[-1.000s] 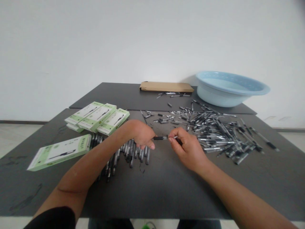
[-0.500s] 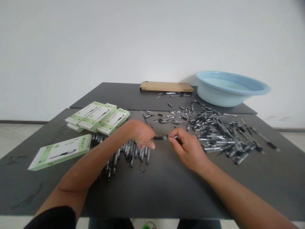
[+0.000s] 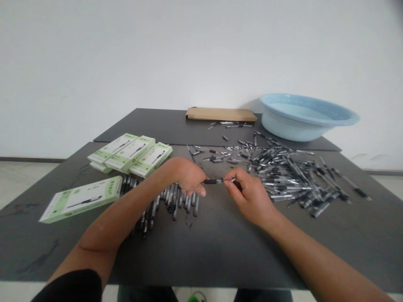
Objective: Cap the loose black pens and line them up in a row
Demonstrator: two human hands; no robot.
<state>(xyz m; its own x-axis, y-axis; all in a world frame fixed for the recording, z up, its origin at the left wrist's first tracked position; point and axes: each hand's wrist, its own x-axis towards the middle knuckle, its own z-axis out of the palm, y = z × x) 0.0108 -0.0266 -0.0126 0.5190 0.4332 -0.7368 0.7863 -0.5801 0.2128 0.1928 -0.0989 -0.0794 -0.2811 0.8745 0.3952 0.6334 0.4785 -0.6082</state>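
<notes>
Left hand [image 3: 189,174] and right hand [image 3: 248,197] pinch a pen [image 3: 212,181] between closed fingers [image 3: 233,192], loose pens [image 3: 281,185] heaped to the fingers' right

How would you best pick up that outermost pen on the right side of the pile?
I'd probably pinch the pen by its black grip, coming from the right: that end points outward, clear of the pile, while the other end lies closer in.
</notes>
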